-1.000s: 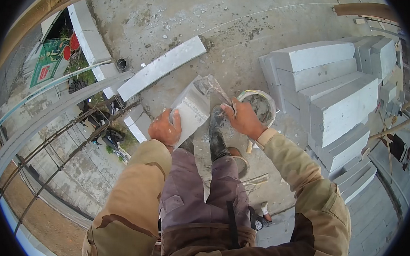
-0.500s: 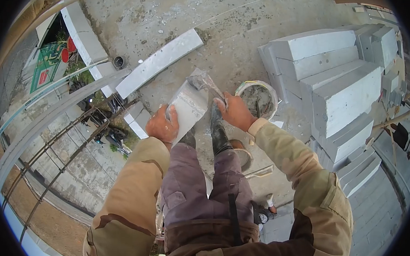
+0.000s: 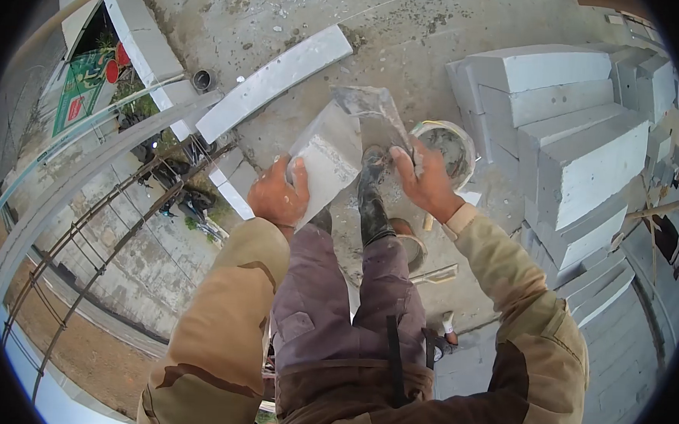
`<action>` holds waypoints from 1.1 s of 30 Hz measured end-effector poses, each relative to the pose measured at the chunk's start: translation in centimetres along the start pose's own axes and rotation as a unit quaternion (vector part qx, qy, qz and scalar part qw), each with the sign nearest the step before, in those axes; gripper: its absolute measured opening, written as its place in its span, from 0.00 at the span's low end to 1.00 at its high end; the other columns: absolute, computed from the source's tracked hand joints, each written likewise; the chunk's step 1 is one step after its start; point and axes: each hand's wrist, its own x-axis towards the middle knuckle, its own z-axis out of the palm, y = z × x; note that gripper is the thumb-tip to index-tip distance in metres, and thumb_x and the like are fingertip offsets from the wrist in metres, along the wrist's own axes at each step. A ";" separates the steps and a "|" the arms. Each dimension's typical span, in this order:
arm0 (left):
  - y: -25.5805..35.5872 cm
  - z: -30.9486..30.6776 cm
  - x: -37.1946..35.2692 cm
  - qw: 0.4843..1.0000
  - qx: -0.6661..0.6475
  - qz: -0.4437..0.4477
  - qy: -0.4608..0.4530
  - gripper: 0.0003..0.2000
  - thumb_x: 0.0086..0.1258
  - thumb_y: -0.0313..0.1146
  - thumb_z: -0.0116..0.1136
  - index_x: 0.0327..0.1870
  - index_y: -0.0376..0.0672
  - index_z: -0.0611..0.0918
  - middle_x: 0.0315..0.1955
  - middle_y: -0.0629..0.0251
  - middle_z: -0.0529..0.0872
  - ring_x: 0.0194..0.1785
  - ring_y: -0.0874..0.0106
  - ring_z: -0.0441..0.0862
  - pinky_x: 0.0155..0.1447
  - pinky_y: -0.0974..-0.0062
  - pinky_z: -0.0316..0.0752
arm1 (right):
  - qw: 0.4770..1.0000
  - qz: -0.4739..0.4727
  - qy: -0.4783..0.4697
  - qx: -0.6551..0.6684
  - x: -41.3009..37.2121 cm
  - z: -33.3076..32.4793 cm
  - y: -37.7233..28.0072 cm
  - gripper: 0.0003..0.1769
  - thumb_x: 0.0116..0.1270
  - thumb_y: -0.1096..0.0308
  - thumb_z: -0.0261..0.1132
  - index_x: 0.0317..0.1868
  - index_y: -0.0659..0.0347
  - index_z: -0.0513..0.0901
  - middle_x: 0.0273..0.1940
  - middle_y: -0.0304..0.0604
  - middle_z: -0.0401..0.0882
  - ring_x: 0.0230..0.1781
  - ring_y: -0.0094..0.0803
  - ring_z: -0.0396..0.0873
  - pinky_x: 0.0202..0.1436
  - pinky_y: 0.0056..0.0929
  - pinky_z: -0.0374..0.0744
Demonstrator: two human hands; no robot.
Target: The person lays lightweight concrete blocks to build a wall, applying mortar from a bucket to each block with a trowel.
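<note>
A pale grey block [image 3: 329, 157] with a rough smear on its face is gripped along its left side by my left hand [image 3: 281, 191], in front of my legs. In my right hand [image 3: 427, 180] is the handle end of a metal trowel [image 3: 372, 104], its wide blade at the block's far end. The fingers of both hands are closed on what they hold. Just beyond my right hand stands a round bucket [image 3: 468, 146] with grey wet material inside.
Stacked pale blocks [image 3: 548, 115] rise on the right. A long block [image 3: 277, 78] lies ahead on the left. Metal bars [image 3: 96, 238] edge the left side above lower ground. Near my boots are a round container [image 3: 416, 254] and a flat tool [image 3: 436, 275].
The trowel blade has moved off to the right and away from the block's far corner. My right hand has shifted right. The whole view has shifted slightly.
</note>
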 end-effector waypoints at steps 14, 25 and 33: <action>-0.5 0.6 0.0 1.000 -0.015 0.005 0.009 0.18 0.77 0.47 0.59 0.51 0.40 0.88 0.34 0.42 0.90 0.38 0.44 0.89 0.45 0.51 0.83 | 0.995 -0.029 -0.040 -0.086 -4.0 -1.5 4.7 0.26 0.77 0.57 0.67 0.57 0.79 0.83 0.30 0.68 0.84 0.33 0.63 0.85 0.42 0.50 0.81; -0.7 0.8 1.4 1.000 0.006 0.006 0.029 0.16 0.75 0.45 0.61 0.47 0.41 0.88 0.35 0.52 0.92 0.37 0.51 0.90 0.44 0.56 0.83 | 0.985 0.126 -0.111 0.029 0.7 -2.2 4.4 0.26 0.78 0.57 0.66 0.60 0.76 0.80 0.30 0.64 0.84 0.32 0.57 0.85 0.42 0.47 0.80; -0.6 0.6 -0.3 1.000 -0.011 0.023 0.019 0.16 0.75 0.46 0.61 0.46 0.41 0.88 0.36 0.51 0.92 0.37 0.50 0.90 0.45 0.55 0.84 | 0.995 -0.056 -0.046 -0.063 0.2 1.1 4.3 0.28 0.77 0.57 0.67 0.56 0.81 0.81 0.32 0.72 0.83 0.34 0.71 0.83 0.41 0.53 0.80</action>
